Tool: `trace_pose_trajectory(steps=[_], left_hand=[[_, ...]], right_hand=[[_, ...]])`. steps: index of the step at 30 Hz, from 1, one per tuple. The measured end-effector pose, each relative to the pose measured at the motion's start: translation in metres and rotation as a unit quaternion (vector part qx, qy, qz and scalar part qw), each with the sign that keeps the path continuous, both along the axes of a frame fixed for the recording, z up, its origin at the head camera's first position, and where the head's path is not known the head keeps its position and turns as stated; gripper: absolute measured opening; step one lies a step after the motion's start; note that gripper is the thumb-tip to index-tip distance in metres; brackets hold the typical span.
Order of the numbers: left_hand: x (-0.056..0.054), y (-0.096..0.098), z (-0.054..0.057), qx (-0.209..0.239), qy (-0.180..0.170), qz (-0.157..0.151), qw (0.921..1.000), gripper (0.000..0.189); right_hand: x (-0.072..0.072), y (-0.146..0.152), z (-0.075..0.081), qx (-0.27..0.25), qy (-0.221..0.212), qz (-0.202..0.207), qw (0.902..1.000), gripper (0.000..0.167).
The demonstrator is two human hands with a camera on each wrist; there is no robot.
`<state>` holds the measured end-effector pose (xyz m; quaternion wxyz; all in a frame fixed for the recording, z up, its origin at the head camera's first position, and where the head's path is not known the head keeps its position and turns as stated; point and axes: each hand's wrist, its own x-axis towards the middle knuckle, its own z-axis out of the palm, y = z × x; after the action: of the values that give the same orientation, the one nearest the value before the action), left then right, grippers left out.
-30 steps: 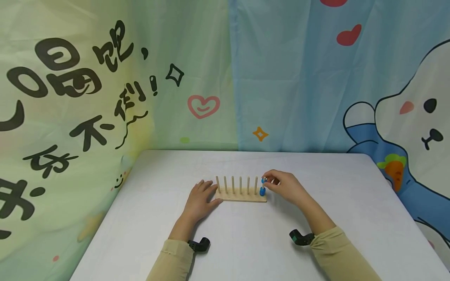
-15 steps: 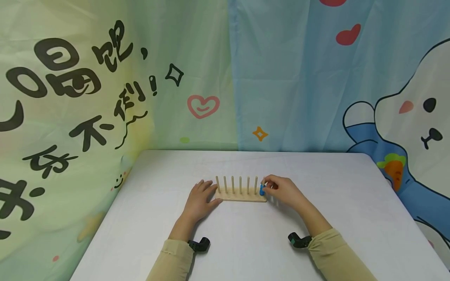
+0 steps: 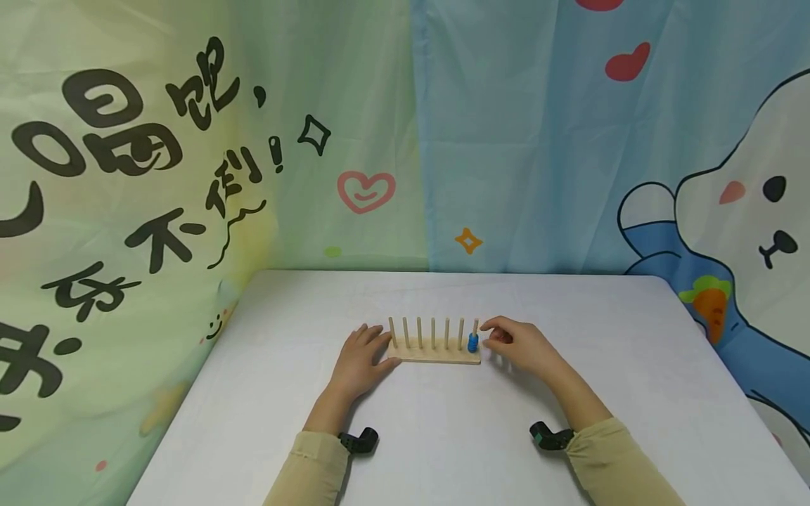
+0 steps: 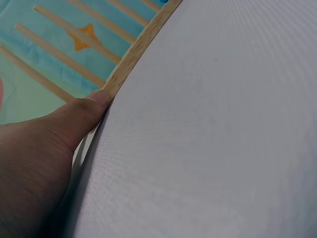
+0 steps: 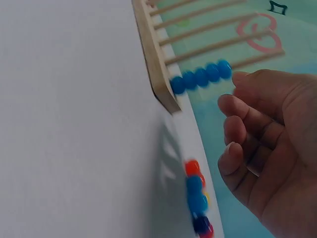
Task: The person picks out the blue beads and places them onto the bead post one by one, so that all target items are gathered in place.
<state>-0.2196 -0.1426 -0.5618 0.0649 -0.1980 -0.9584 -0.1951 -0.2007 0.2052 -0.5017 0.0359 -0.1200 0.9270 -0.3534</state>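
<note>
A wooden peg board (image 3: 436, 356) with several upright pegs stands on the table. Several blue beads (image 5: 200, 77) are stacked on its rightmost peg, with the peg's tip bare above them. My left hand (image 3: 358, 362) holds the board's left end; in the left wrist view the thumb (image 4: 79, 116) lies against the front corner, while the other fingers are out of sight there. Just right of the beads is my right hand (image 3: 520, 346), fingers loosely bent, nothing between them. A small gap separates its fingertips from the stack.
Loose beads in red, blue, dark blue and yellow (image 5: 197, 196) lie on the white table (image 3: 443, 436) beyond the board's right end, in the right wrist view. A printed curtain (image 3: 506, 140) hangs behind the table.
My right hand lowered a blue bead down the rightmost peg onto the stack, let go, and moved slightly right. My left hand stayed at the board's left end.
</note>
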Motion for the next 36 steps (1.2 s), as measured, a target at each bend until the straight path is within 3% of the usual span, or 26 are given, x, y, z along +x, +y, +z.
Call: trace_pose_trajectory(steps=[7, 16, 28, 36], left_hand=[[0.004, 0.002, 0.007, 0.000, 0.013, -0.003, 0.9999, 0.058], [0.005, 0.002, 0.006, 0.002, -0.001, 0.001, 1.0000, 0.059], [0.004, 0.002, 0.007, 0.003, 0.002, -0.003, 1.0000, 0.058], [0.002, 0.001, 0.003, -0.001, 0.005, -0.002, 1.0000, 0.059]], right_hand=[[0.009, 0.038, 0.001, 0.019, -0.035, -0.039, 0.9984, 0.024], [0.015, 0.071, -0.015, 0.007, -0.099, -0.069, 0.9927, 0.023], [0.012, 0.076, -0.025, 0.018, -0.096, -0.066, 0.9931, 0.028], [0.009, 0.072, -0.028, 0.030, -0.057, -0.067, 0.9957, 0.022]])
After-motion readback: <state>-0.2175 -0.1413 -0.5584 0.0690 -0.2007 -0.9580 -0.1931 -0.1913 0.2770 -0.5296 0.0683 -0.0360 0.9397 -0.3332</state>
